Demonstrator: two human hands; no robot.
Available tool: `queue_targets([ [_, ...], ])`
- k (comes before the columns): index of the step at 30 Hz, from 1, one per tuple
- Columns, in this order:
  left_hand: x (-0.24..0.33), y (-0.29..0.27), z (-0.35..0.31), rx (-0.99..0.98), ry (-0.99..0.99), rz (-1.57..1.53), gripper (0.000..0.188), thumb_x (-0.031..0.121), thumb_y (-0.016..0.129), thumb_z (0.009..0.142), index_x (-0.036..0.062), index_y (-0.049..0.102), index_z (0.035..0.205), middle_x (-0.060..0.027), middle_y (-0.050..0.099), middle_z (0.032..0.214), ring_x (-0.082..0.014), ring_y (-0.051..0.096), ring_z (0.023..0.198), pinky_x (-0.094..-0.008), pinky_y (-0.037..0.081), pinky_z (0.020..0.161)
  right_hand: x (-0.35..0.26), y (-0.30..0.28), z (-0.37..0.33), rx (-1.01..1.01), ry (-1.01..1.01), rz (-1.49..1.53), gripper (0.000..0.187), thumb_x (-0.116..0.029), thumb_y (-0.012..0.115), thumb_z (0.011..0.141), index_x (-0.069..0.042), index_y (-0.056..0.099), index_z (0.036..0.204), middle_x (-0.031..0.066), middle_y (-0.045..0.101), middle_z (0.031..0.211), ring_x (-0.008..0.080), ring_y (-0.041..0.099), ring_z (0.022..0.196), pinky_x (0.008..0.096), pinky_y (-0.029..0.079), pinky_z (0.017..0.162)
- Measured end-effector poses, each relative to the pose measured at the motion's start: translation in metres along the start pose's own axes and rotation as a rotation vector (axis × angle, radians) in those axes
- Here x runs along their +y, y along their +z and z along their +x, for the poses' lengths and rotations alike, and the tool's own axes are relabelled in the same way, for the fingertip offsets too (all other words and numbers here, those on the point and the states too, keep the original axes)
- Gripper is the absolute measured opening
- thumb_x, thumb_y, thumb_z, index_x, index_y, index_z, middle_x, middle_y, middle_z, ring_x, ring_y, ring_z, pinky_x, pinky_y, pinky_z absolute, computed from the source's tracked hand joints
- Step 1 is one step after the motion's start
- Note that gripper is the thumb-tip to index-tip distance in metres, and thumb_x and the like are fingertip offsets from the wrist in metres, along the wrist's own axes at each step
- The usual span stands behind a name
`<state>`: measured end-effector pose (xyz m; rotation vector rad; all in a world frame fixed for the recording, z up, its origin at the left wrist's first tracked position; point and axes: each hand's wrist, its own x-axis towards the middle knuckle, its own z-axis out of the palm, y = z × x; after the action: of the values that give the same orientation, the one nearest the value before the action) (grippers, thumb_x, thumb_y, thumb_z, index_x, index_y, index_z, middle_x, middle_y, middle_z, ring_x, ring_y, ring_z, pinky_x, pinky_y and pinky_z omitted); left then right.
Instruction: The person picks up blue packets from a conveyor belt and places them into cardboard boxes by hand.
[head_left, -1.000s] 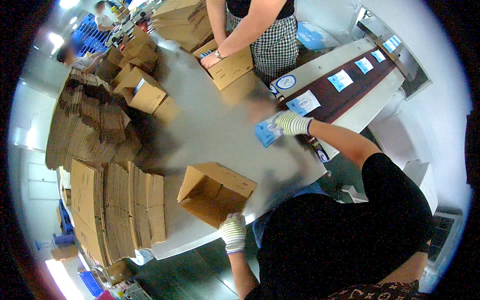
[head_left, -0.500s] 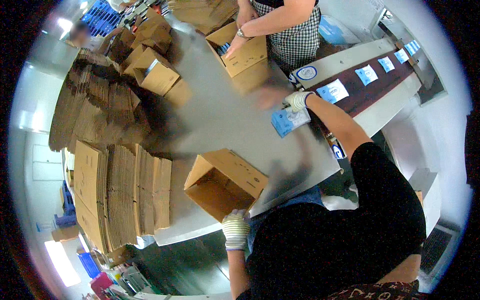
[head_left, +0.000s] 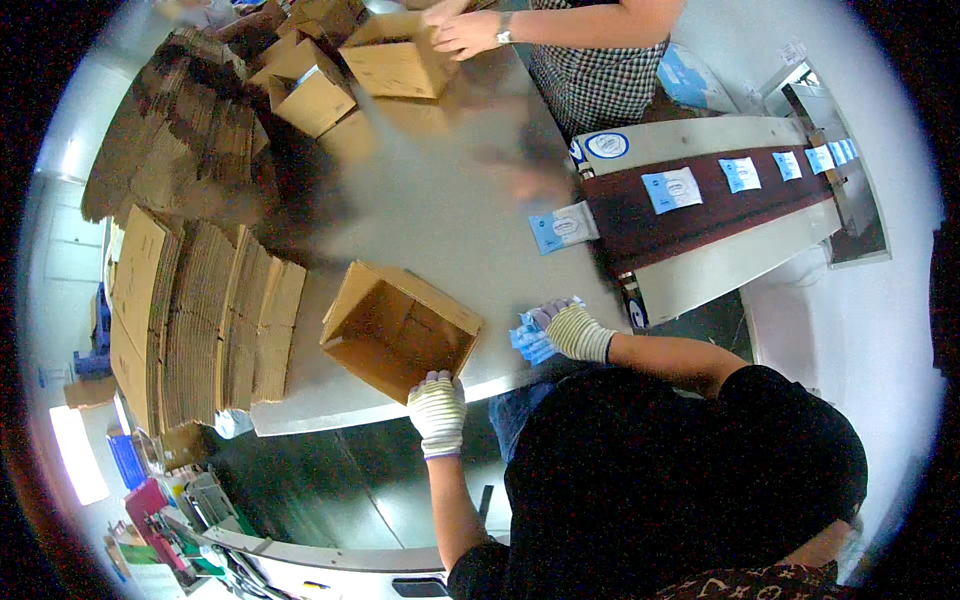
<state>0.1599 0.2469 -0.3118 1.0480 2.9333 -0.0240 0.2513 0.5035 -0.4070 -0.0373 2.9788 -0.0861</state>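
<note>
An opened cardboard box (head_left: pixel 400 335) lies tilted near the front edge of the table, its mouth facing me and nothing visible inside. At the box's near rim, my left hand (head_left: pixel 437 412), in a striped knit glove, is closed on the cardboard. My right hand (head_left: pixel 572 330), gloved alike, grips a small stack of blue-and-white packets (head_left: pixel 533 340) just above the table, right of the box. Another blue-and-white packet (head_left: pixel 562 228) lies at the end of the conveyor, beyond my right hand.
A conveyor belt (head_left: pixel 700 207) at the right carries several packets in a row. Stacks of flattened cartons (head_left: pixel 200 320) stand along the left. Across the grey table (head_left: pixel 440 220), a co-worker's hands (head_left: pixel 465 35) are at another box (head_left: pixel 395 65). More open boxes (head_left: pixel 312 100) stand far left.
My right hand has drawn packets back from the conveyor end toward me. A further packet now lies at the belt's end. The co-worker's box has shifted left. My left hand stays on the box.
</note>
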Motion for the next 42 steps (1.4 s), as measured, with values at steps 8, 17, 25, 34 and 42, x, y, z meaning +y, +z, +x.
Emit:
queue_targets([
  [8,-0.007,0.007,-0.011,0.105,0.092,0.037,0.012,0.022,0.058,0.072,0.0108,0.058,0.075,-0.0072,0.057,0.074,-0.0247,0.059,0.071,-0.0385,0.045,0.065,0.025,-0.065,0.036,0.054,-0.002,1.064,0.057,-0.033,0.061,0.079,-0.001,0.044,0.123,0.0173,0.055,0.115,0.0276,0.054,0.106,0.0384,0.041,0.094],
  [17,-0.002,-0.002,-0.007,0.006,0.161,0.111,0.014,0.018,0.05,0.077,0.0115,0.061,0.072,-0.0076,0.061,0.063,-0.0234,0.06,0.057,-0.0378,0.045,0.054,-0.096,-0.174,0.083,0.05,-0.43,0.744,0.031,-0.015,0.058,0.082,-0.004,0.05,0.11,0.0115,0.059,0.106,0.0227,0.056,0.103,0.0324,0.042,0.094],
  [25,-0.008,0.013,-0.018,0.093,0.258,0.114,0.011,0.019,0.049,0.077,0.0123,0.058,0.079,-0.0063,0.057,0.076,-0.0214,0.057,0.07,-0.0372,0.042,0.063,-0.138,-0.055,0.135,-0.071,-0.332,-0.001,0.037,-0.021,0.043,0.086,-0.008,0.047,0.121,0.0119,0.051,0.123,0.0347,0.049,0.111,0.0522,0.037,0.093],
  [34,-0.014,0.025,-0.016,-0.034,0.313,0.108,0.013,0.017,0.049,0.077,0.0111,0.059,0.082,-0.0049,0.056,0.078,-0.0202,0.055,0.073,-0.0353,0.042,0.067,-0.16,-0.061,0.15,-0.483,-0.139,0.045,0.035,-0.022,0.035,0.091,-0.004,0.058,0.112,0.0141,0.056,0.119,0.0287,0.055,0.107,0.0405,0.045,0.09],
  [42,0.008,-0.019,-0.013,-0.067,0.227,0.085,0.023,0.028,0.054,0.076,0.0088,0.06,0.089,-0.0078,0.058,0.08,-0.0218,0.057,0.074,-0.037,0.044,0.065,-0.112,-0.112,0.079,0.324,-0.653,0.316,0.03,-0.02,0.053,0.081,-0.004,0.056,0.106,0.0158,0.057,0.111,0.0311,0.057,0.1,0.0427,0.049,0.081],
])
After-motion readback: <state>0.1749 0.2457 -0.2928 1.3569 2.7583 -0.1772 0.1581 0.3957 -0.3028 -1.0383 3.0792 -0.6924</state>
